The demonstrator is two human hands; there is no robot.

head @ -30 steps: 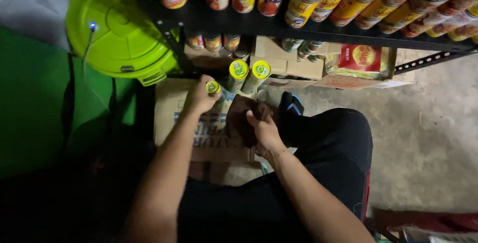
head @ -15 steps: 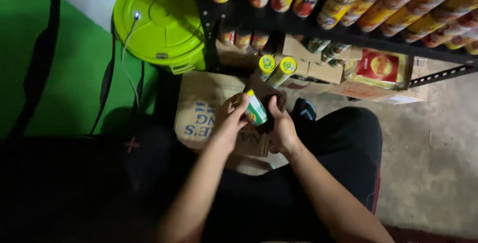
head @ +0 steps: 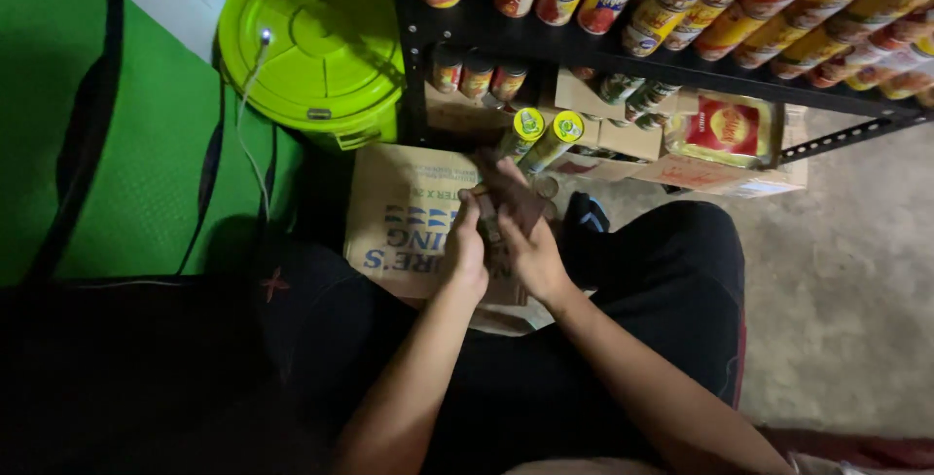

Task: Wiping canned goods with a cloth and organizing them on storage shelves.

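Fingers of both hands curl together over a cardboard box (head: 413,217) on the floor. L hand (head: 467,241) and R hand (head: 530,241) meet knuckle to knuckle, fingertips (head: 474,204) bent inward around something small & dark; can't tell what it is, or how tight the grip, since the light is dim. Both forearms run up from the lower frame & converge at the wrists, elbows out, w/ the person's dark-trousered legs on either side.

Just beyond the fingertips, two yellow-lidded cans (head: 541,134) lean side by side, at the far edge of the box. Further past them: a black metal shelf (head: 545,42) w/ rows of tins; smaller cans sit in shadow on the lower level. Beyond & to the L of the fingers stands a lime-green bucket (head: 311,42) w/ lid shut, a white cord draped over it. A red-and-yellow packet (head: 725,129) rests beyond & to the R, under the shelf.
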